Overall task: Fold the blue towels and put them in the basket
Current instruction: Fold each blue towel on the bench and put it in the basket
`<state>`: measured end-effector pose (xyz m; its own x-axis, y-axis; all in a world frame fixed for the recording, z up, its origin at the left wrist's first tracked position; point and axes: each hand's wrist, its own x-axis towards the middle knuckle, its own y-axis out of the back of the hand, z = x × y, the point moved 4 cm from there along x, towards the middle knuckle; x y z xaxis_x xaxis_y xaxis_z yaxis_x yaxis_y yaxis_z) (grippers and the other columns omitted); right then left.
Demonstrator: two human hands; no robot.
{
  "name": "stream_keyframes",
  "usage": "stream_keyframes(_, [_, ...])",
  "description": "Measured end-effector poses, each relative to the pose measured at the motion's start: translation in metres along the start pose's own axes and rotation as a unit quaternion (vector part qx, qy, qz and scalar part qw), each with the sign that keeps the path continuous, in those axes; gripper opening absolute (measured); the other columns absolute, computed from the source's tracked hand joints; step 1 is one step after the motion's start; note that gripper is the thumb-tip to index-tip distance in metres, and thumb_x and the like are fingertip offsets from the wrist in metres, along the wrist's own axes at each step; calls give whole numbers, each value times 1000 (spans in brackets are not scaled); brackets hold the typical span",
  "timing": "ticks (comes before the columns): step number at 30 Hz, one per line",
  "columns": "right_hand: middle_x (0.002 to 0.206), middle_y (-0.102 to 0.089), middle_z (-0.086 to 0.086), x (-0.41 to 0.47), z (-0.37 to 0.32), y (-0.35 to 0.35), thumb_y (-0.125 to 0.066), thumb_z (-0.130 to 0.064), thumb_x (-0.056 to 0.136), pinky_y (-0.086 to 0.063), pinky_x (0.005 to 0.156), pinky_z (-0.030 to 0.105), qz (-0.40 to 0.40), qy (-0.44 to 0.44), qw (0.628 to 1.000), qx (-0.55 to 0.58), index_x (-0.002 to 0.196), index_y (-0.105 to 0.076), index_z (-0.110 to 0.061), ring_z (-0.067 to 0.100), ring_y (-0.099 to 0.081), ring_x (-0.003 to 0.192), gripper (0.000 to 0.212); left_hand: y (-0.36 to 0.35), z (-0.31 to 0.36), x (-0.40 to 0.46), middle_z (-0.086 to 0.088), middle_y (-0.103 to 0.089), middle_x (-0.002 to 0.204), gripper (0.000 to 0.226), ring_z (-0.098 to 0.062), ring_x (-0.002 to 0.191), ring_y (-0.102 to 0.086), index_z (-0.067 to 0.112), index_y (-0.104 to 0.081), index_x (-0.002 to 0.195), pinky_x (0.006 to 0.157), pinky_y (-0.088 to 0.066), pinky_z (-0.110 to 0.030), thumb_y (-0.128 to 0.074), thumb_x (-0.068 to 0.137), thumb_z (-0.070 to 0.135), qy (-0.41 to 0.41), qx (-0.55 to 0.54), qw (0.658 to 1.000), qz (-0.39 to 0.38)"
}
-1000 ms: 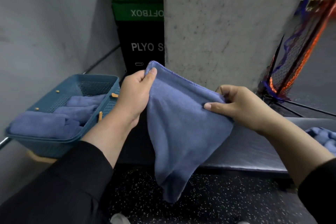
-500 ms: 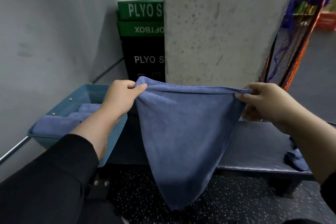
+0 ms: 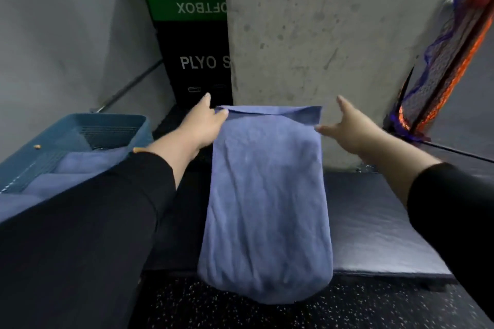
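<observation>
Hands reached forward, both arms in black sleeves (image 3: 88,222). Left hand (image 3: 201,125) pinched the far left corner of the blue towel (image 3: 267,195), thumb on top of the cloth, index finger sticking out straight. Right hand (image 3: 347,125) was at the far right corner, fingers spread and mostly straight; thumb tip touched the towel edge, but real grip or not, cannot tell, blurred. Towel lay lengthwise between the hands and ran back toward the person, near end drooping over the front edge of the dark padded surface (image 3: 374,222). Far edge showed a narrow folded-over strip. Blue basket (image 3: 112,120) sat left of the left hand, folded blue towels (image 3: 88,160) inside, partly hidden by the left sleeve. Concrete pillar (image 3: 320,35) stood beyond the hands, green and black plyo boxes (image 3: 192,35) beyond the left hand, lettering cut off by the pillar. Netting (image 3: 441,75) right of the right hand, blurry. Speckled floor (image 3: 213,310) below.
</observation>
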<state>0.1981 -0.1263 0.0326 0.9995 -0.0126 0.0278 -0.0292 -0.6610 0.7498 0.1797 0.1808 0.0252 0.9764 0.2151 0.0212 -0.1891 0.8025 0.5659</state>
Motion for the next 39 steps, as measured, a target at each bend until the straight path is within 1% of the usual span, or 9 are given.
stream_keyframes(3, [154, -42, 11, -37, 34, -56, -68, -39, 90, -37, 99, 29, -90, 39, 988, -116, 153, -32, -15, 28, -46, 136, 76, -57, -52, -40, -9, -41, 157, 59, -23, 143, -41, 15, -33, 156, 115, -34, -32, -52, 103, 32, -73, 168, 980, -83])
stream_keyframes(7, [166, -10, 1, -104, 73, -130, -46, -53, 98, -23, 117, 46, -249, 62, 941, -222, 153, -25, -17, 24, -27, 148, 69, -114, -130, -100, 1, 5, 169, 67, -15, 155, 4, 23, -5, 161, 124, -4, -45, -31, 106, 50, -76, 423, 869, -247])
stream_keyframes(10, [166, 12, 1, -121, 92, -157, -18, -69, 94, -4, 122, 51, -264, 82, 908, -316, 159, 0, -17, 19, 7, 154, 85, -114, -138, -100, 7, 17, 167, 68, -10, 153, 15, 27, 4, 161, 124, 5, -50, -23, 105, 54, -68, 424, 862, -271])
stream_keyframes(13, [165, 18, 0, -117, 101, -159, 11, -76, 75, 3, 123, 47, -244, 99, 909, -323, 158, 7, -16, 16, 14, 152, 102, -113, -139, -96, 9, 20, 166, 67, -7, 151, 19, 28, 7, 160, 124, 8, -51, -19, 105, 56, -77, 429, 860, -266])
stream_keyframes(21, [166, 12, -5, -53, 117, -155, -24, -59, 101, 3, 122, 54, -193, 91, 929, -303, 159, 2, -21, 11, 12, 152, 75, -126, -132, -50, 6, 11, 168, 65, -12, 154, 12, 28, 0, 161, 122, 8, -56, -19, 105, 56, -63, 415, 881, -217])
stream_keyframes(26, [159, -32, -3, -65, 106, -140, -51, -53, 95, -28, 111, 49, -95, 160, 940, -285, 149, -36, -26, 17, -34, 144, 63, -113, -120, -80, 6, -56, 141, 38, -16, 136, -47, 26, -54, 132, 112, -27, -37, -38, 104, 45, -198, 380, 898, -100])
stream_keyframes(30, [121, -57, -9, -91, 100, -129, -43, -65, 87, -39, 90, 40, -89, 205, 923, -313, 116, -62, -32, 20, -58, 110, 48, -110, -138, -119, 10, -16, 166, 60, -9, 153, -13, 32, -30, 155, 124, -11, -45, -31, 101, 59, -217, 433, 850, -208])
stream_keyframes(34, [162, -22, -7, -109, 108, -140, -21, -77, 88, -18, 119, 49, -177, 160, 910, -339, 153, -32, -26, 17, -25, 148, 83, -111, -150, -112, 16, 13, 166, 69, -3, 152, 15, 33, 0, 160, 124, 4, -51, -17, 101, 63, -170, 430, 853, -241])
stream_keyframes(39, [166, 11, -10, -91, 128, -152, 28, -84, 64, -2, 122, 56, -201, 149, 898, -361, 159, 3, -26, 12, 8, 153, 113, -120, -149, -82, 14, 16, 166, 67, -5, 152, 16, 32, 3, 160, 124, 6, -53, -14, 102, 60, -161, 424, 861, -231])
